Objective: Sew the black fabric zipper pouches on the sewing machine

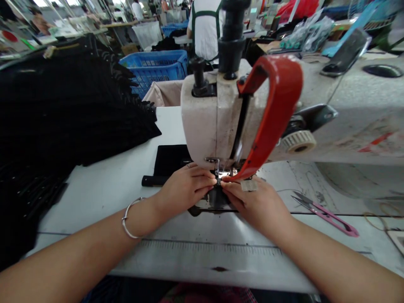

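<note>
My left hand [186,187] and my right hand [255,204] meet under the needle of a white sewing machine [208,122] with a red guard [277,109]. Both hands are closed, fingertips pinched on a small black fabric piece [216,197] at the presser foot. A silver bangle [128,219] circles my left wrist. A flat black fabric piece [170,160] lies just behind my left hand, under the machine head. A small woven label [248,185] rests on my right hand.
A big pile of black garments [63,113] fills the table's left side. Pink thread snips [328,214] lie at the right. Blue baskets [158,67] and a person in a white top [205,25] are behind the machine. A ruler strip [208,246] runs along the table's front edge.
</note>
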Available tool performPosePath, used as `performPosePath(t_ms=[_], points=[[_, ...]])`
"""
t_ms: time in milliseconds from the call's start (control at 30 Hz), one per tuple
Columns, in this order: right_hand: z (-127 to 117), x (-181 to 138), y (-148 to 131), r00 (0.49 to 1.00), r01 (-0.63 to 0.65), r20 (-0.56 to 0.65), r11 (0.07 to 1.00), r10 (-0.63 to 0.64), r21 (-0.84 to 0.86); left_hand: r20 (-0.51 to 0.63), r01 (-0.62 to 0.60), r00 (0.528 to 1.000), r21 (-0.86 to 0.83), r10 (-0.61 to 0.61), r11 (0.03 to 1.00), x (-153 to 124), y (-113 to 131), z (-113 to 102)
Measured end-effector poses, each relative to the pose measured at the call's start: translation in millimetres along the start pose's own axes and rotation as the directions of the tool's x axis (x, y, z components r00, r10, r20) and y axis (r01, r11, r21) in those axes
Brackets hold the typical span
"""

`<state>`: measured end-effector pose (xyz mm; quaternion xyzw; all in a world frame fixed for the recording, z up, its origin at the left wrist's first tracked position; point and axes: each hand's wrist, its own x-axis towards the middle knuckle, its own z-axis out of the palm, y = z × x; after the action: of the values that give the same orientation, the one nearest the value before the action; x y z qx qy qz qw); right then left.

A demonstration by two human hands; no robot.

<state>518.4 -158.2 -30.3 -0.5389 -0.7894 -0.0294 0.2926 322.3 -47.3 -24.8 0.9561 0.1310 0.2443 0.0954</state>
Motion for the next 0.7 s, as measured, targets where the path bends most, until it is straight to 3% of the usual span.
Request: performPosePath(t_ms=[200, 700], points=[[1.0, 6.1, 2.2, 0.999, 0.030, -0.029, 0.998, -0.032, -0.060, -0.005, 0.010, 1.000, 0.045, -0.009, 0.999, 1.8, -5.7, 3.0], [4.9, 5.2, 3.0, 1.000, -0.010, -0.027, 1.000, 0.010, -0.022, -0.057, 0.024, 0.998, 0.018, -0.023, 1.000, 2.8, -5.2, 5.7]])
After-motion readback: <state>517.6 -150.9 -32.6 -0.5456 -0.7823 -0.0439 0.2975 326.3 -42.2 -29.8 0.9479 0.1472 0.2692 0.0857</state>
